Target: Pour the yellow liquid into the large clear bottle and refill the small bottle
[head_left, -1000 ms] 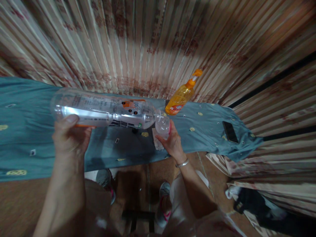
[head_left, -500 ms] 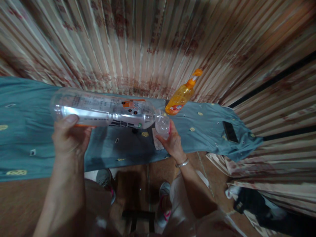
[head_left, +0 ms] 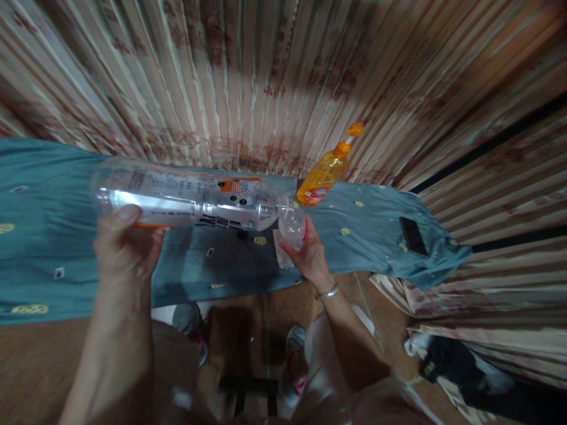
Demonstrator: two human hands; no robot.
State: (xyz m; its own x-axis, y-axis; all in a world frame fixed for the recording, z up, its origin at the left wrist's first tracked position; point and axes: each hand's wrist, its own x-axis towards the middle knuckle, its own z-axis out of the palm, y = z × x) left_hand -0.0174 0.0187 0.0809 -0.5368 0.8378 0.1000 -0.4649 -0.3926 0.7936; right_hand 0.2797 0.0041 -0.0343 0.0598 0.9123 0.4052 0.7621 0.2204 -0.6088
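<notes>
A large clear plastic bottle [head_left: 186, 198] is held on its side by the left hand [head_left: 126, 245], whose fingers are wrapped around the bottle's lower body near its base, the thumb lying along the near side. The bottle is kept almost level above the teal tablecloth [head_left: 53, 236], with its neck pointing to the right. A printed label with an orange patch is seen on its body. Its mouth is brought right against the rim of a small clear plastic cup [head_left: 291, 227], and the two appear to touch. The cup is gripped by the right hand [head_left: 310, 254], the fingers being closed around its side from below and behind; a metal bangle [head_left: 326, 293] is worn on that wrist. Whether liquid is passing between bottle and cup cannot be told.

Behind the cup, near the far edge of the cloth, an orange pump bottle [head_left: 325, 171] is stood, well apart from both hands. Further right on the cloth, a dark phone [head_left: 413, 235] is laid flat. The table is backed and flanked by a striped, floral-patterned curtain [head_left: 266, 77]. Below the table edge, a shoe with pink trim [head_left: 292, 366] is seen on the brown floor [head_left: 26, 366].
</notes>
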